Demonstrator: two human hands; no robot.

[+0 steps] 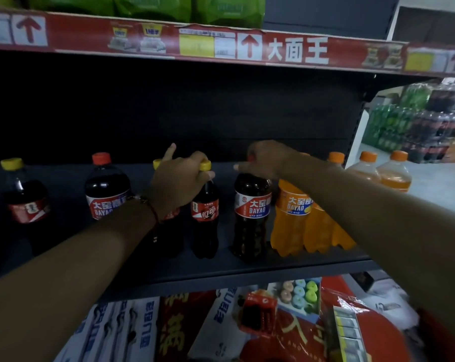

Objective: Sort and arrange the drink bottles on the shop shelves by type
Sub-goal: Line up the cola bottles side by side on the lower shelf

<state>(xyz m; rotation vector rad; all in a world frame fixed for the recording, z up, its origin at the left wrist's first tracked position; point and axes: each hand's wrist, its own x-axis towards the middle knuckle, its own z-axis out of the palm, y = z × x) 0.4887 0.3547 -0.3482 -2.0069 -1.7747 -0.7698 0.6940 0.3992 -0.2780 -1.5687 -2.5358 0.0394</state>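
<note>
On the dark shelf (273, 265) stand cola and orange soda bottles. My left hand (179, 181) grips the neck of a slim yellow-capped cola bottle (205, 220), which stands upright; a second yellow-capped cola bottle (169, 236) is partly hidden behind my wrist. My right hand (268, 159) closes over the top of a red-capped Dayao cola bottle (251, 215), hiding its cap. Right of it stand orange Dayao bottles (290, 218). Further left are another red-capped Dayao cola bottle (107, 189) and a yellow-capped cola bottle (25, 197).
More orange-capped bottles (393, 173) stand past the shelf's right end. Shrink-wrapped packs of green and dark bottles (414, 121) are stacked at the far right. The red price strip (153, 40) of the upper shelf hangs overhead. Packaged goods (273, 322) fill the shelf below.
</note>
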